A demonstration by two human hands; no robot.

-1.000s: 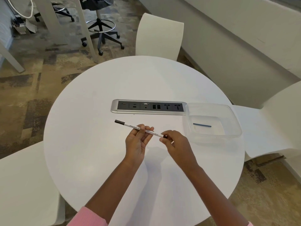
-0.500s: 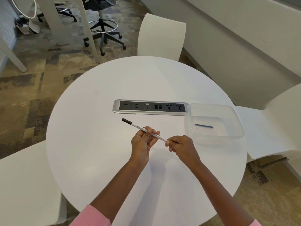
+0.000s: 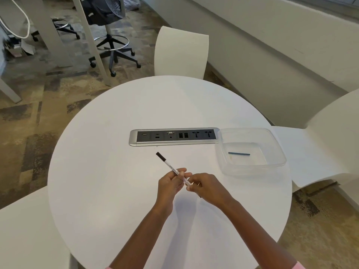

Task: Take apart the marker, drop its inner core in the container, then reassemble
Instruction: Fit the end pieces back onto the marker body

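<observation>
A thin white marker with a dark cap at its far end points up and to the left above the round white table. My left hand grips the middle of its barrel. My right hand pinches the near end of the marker, and a small dark tip shows below that hand. To the right, a clear plastic container stands on the table, and the thin blue inner core lies flat inside it.
A silver and black socket strip is set into the table behind the marker, touching the container's left corner. White chairs stand at the far side, at the right and at the near left.
The marker has swung to a steeper angle and come nearer to me. My right hand has closed in against my left at the marker's near end.
</observation>
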